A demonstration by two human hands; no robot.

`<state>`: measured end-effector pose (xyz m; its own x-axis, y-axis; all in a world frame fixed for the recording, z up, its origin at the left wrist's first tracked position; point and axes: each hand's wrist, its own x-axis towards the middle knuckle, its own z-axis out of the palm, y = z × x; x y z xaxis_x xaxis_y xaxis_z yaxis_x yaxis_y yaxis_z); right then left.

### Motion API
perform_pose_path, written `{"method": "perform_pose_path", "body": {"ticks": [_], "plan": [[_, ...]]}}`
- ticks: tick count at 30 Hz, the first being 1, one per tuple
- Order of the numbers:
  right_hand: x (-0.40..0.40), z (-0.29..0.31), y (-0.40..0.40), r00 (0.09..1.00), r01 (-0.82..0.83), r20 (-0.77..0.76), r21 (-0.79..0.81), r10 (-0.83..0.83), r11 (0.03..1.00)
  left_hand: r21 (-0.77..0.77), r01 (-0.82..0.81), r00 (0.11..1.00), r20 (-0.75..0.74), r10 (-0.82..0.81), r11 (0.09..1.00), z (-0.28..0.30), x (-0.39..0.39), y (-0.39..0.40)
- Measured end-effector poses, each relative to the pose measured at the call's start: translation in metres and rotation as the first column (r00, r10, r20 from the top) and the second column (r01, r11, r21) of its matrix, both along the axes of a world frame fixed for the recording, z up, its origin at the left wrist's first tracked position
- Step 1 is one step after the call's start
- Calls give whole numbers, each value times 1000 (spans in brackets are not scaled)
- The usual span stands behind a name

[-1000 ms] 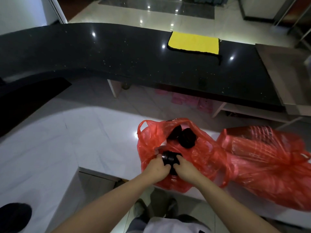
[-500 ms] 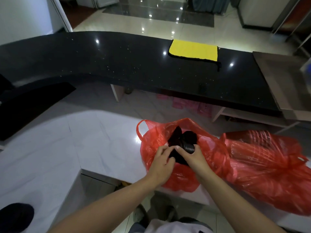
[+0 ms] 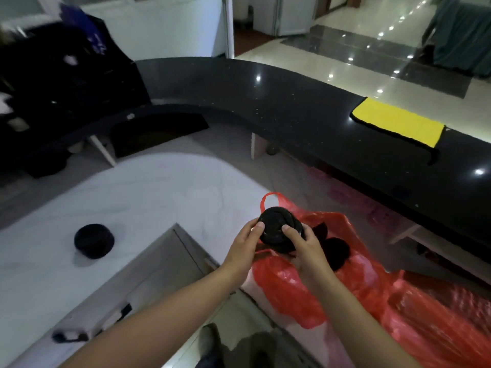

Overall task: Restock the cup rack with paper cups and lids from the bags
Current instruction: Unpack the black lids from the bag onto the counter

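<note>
**Both hands on a stack of black lids, above the open red bag**

The stack of black lids (image 3: pixel 279 229) sits between the two hands, held up just over the mouth of the red bag (image 3: pixel 292 290). Left hand (image 3: pixel 244 251) grips the stack from its left side, thumb laid on the top lid. Right hand (image 3: pixel 305 248) grips from the right, thumb also on the top face, fingers curled round the far side of the stack.

Directly under and just right of the right hand: more black lids (image 3: pixel 336 251) lying inside the bag — count not clear, dark and partly hidden by the plastic. One bag handle loop (image 3: pixel 271 199) sticks up just beyond the held stack.

Further right of the right hand, touching the first bag: a second red bag (image 3: pixel 438 322), ribbed shapes showing through the plastic; contents too blurred to name.

Both bags rest on the white marble counter (image 3: pixel 159 195). Well left of the left hand, on the same counter — another short stack of black lids (image 3: pixel 94 240), standing alone.

Beyond the hands runs a curved black countertop (image 3: pixel 292 107); a yellow cloth (image 3: pixel 398 123) lies flat on it, far right of the hands.
</note>
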<state>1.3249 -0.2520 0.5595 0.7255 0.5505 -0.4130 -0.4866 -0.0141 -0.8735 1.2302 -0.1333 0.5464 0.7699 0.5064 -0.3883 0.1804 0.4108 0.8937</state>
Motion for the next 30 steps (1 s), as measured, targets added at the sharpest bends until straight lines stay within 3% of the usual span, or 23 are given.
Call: {"method": "perform_pose_path", "body": {"ticks": [7, 13, 21, 26, 30], "plan": [[-45, -2, 60, 950, -308, 43, -56, 310, 950, -109, -249, 968, -57, 244, 962, -4, -73, 48], [-125, 0, 143, 785, -562, 169, -213, 596, 800, -126, -486, 874, -79, 480, 865, -16, -167, 115], [-272, -35, 273, 417, -691, 364, -468, 833, 551, 73, -559, 805, -192, 562, 826, -43, -345, 230], [-348, -60, 333, 52, -652, 440, -665, 896, 364, 203, -558, 725, -352, 592, 804, -76, -428, 277], [-382, -78, 361, -225, -527, 487, -789, 844, 315, 177, -535, 719, -417, 555, 826, -89, -448, 298]]}}
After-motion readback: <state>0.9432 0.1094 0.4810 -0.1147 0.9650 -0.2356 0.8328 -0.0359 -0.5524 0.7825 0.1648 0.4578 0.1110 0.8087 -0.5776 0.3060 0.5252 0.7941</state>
